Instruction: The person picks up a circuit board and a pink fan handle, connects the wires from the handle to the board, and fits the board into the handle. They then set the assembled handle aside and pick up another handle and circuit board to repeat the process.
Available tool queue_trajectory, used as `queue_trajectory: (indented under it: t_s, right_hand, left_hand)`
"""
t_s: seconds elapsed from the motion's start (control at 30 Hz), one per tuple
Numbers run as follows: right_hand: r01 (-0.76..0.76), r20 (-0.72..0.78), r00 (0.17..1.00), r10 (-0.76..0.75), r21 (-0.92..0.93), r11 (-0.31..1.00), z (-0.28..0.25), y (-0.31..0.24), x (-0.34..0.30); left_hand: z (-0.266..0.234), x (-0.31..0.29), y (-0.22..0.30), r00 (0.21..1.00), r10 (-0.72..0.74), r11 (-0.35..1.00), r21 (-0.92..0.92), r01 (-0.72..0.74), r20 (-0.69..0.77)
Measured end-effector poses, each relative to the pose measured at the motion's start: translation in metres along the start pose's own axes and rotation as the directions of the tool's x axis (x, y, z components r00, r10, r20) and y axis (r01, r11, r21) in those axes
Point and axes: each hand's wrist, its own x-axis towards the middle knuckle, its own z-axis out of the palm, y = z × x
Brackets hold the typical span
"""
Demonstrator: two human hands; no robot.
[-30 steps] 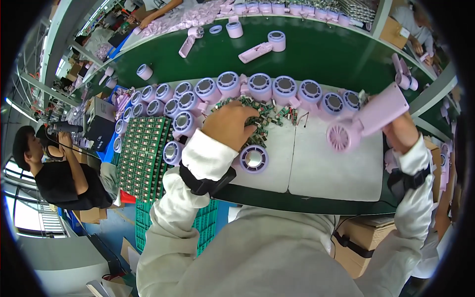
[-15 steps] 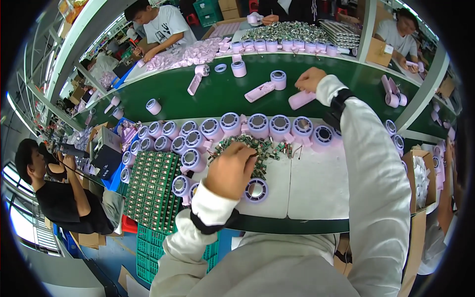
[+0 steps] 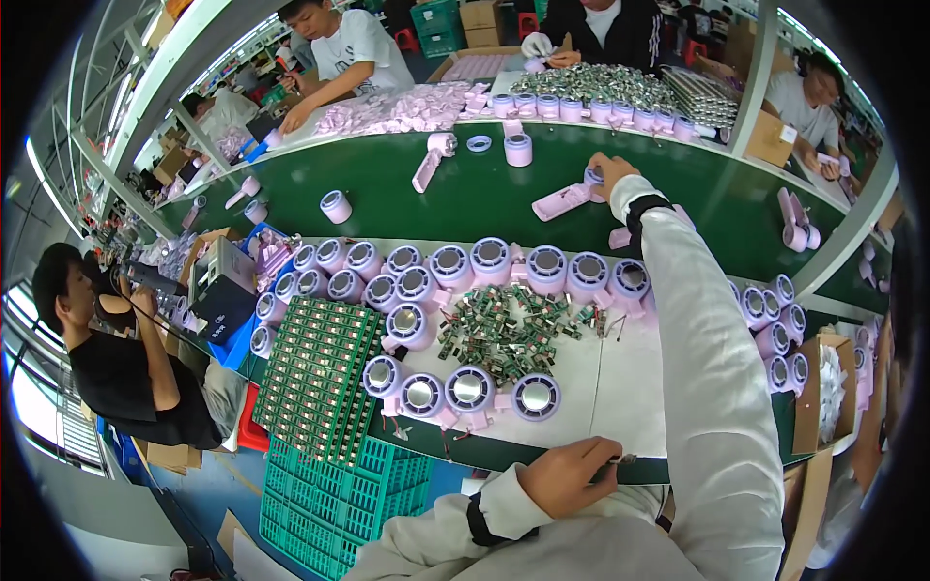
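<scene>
Right hand (image 3: 607,174): we are gripping the pink handheld fan (image 3: 572,196) by its head (image 3: 592,178) on the green belt (image 3: 378,169) | long axis is slanting, handle (image 3: 557,203) pointing left and toward us | left hand (image 3: 570,476): we are pinching a small part (image 3: 628,459)

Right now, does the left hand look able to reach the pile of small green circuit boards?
Probably yes: the left hand is in front of the white mat, whose bare part right of the nearest fan head leaves a way to the boards. It seems to hold a small part, though.
</scene>
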Motion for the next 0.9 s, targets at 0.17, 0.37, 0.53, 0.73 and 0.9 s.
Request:
queue_trajectory:
  t_s: [0.17, 0.37, 0.53, 0.73, 0.9]
  right_hand:
    - [0.087, -0.22, 0.973, -0.073, 0.058, 0.995, -0.05, -0.001, -0.037]
    - [0.28, -0.132, 0.959, -0.25, 0.563, 0.778, -0.16, -0.01, -0.188]
    - [0.236, -0.097, 0.972, -0.215, 0.391, 0.89, -0.18, 0.015, -0.338]
    - [0.103, -0.015, 0.995, -0.102, 0.219, 0.97, -0.118, 0.018, -0.411]
    - [0.215, -0.169, 0.962, -0.213, -0.01, 0.977, -0.113, -0.005, -0.42]
  left_hand:
    - [-0.006, 0.019, -0.003, 0.991, -0.129, 0.981, -0.144, 0.132, 0.03]
    - [-0.002, 0.017, -0.013, 0.963, -0.27, 0.839, -0.485, 0.247, 0.023]
    - [-0.003, -0.001, 0.001, 0.913, -0.407, 0.661, -0.686, 0.305, 0.013]
    - [0.001, 0.005, 0.001, 0.912, -0.401, 0.685, -0.634, 0.359, 0.084]
    - [0.011, 0.02, 0.008, 0.933, -0.359, 0.796, -0.52, 0.308, 0.004]
